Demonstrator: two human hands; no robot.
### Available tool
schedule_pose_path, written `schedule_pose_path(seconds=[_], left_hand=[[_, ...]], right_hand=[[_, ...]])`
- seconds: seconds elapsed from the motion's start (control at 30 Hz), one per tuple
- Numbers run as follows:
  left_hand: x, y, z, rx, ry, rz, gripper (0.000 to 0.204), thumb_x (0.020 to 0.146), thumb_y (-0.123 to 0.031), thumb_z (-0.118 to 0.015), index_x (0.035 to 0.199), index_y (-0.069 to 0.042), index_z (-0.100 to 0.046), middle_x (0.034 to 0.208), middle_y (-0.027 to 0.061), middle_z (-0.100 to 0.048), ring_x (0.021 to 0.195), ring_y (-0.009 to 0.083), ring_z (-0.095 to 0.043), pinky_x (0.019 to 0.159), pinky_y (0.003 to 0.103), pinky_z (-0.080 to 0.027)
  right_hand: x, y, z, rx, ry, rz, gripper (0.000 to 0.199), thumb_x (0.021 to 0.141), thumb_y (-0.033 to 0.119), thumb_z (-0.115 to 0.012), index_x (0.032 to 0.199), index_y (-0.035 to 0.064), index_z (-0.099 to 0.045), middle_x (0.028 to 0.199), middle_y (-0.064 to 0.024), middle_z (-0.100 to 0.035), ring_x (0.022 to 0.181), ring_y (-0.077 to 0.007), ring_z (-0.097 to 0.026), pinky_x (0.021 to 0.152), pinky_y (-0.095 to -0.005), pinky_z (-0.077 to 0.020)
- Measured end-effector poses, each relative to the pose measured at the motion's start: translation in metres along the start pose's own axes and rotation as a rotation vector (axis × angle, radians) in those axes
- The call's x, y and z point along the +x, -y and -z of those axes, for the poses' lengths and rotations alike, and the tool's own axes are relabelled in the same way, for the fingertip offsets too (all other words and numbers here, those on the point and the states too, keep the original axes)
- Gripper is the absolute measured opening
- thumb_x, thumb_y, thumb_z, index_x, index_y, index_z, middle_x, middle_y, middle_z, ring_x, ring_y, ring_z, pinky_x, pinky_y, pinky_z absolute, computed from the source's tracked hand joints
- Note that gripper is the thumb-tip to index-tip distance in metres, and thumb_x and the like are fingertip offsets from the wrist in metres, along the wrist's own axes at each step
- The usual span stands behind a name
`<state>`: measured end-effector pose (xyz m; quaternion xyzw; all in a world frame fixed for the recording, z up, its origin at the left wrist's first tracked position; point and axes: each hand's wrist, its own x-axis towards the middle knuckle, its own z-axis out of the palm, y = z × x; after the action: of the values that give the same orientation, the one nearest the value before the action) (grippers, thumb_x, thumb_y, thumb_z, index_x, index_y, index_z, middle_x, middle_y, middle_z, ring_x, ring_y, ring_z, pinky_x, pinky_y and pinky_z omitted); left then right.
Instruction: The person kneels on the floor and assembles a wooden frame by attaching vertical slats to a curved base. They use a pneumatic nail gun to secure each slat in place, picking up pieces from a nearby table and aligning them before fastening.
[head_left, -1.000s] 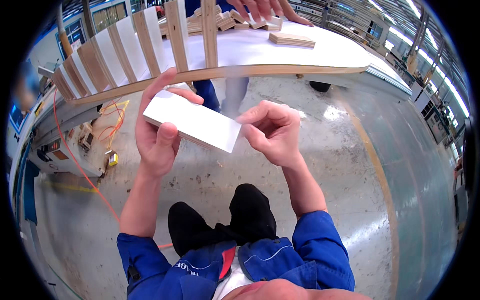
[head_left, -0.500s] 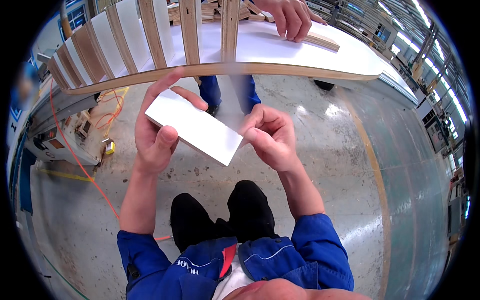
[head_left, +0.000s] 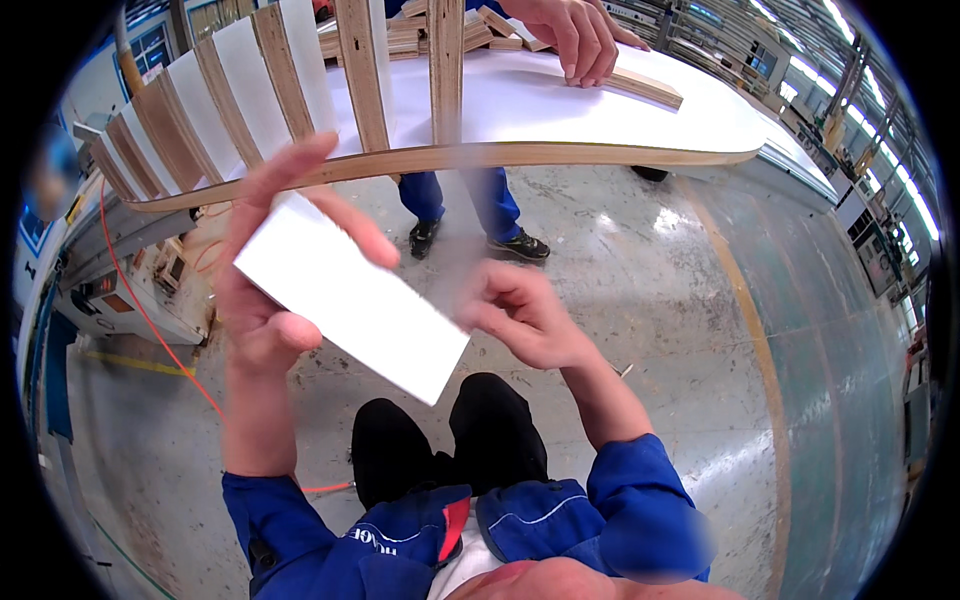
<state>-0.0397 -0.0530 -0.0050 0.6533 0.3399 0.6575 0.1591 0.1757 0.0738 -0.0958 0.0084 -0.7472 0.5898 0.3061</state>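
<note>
a rectangular white block is held above the floor, before the body and on the near side of the table. the left hand has its grip closed on the block's left end: thumb at the near long edge, one finger at the far edge, forefinger raised clear. the block slants toward the lower right. the right hand is curled at the opposite end, thumb and forefinger drawn together; owing to blur, whether its grip pinches the block, something thin or nothing cannot be told. the step in hand is judged to be close two-handed work at that end; the next move calls for a steady left grip and a light right one. no bin or box is made out near the hands; the nearest to compartments are bays between upright slats on the table, their contents partly hidden. at the far side lie heaped wood pieces and a separate strip, a co-worker's hand at its left end.
</note>
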Motion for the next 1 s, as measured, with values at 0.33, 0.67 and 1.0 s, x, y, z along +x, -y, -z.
schedule_pose_path(seconds=[0.33,0.67,1.0], left_hand=[[0.081,-0.037,-0.017,0.239,0.315,-0.288,0.095,0.093,-0.063,-0.062,0.155,0.005,-0.035,0.102,0.0118,-0.07,0.086,0.0131,-0.071,0.071,0.024,-0.058],[0.046,0.003,-0.019,-0.204,0.213,-0.011,0.081,0.098,-0.053,-0.06,0.151,0.003,-0.036,0.106,0.0137,-0.063,0.083,0.0145,-0.068,0.068,0.024,-0.057],[0.024,0.026,-0.007,-0.32,0.18,-0.023,0.075,0.102,-0.054,-0.056,0.148,0.001,-0.036,0.111,0.0154,-0.059,0.081,0.0186,-0.069,0.064,0.027,-0.058]], right_hand=[[0.021,0.081,-0.003,0.008,-0.427,0.463,0.014,0.094,-0.005,-0.07,0.107,-0.0078,-0.071,0.098,-0.0131,-0.076,0.092,-0.0171,-0.076,0.083,-0.0269,-0.0613],[0.013,0.057,-0.02,-0.28,-0.37,0.655,0.019,0.084,-0.012,-0.071,0.103,-0.01,-0.074,0.096,-0.0169,-0.078,0.087,-0.0186,-0.077,0.08,-0.0278,-0.0634],[0.023,0.047,-0.06,0.12,-0.514,0.519,0.005,0.086,-0.01,-0.066,0.088,-0.0055,-0.069,0.085,-0.0106,-0.073,0.073,-0.0104,-0.064,0.062,-0.0239,-0.0514]])
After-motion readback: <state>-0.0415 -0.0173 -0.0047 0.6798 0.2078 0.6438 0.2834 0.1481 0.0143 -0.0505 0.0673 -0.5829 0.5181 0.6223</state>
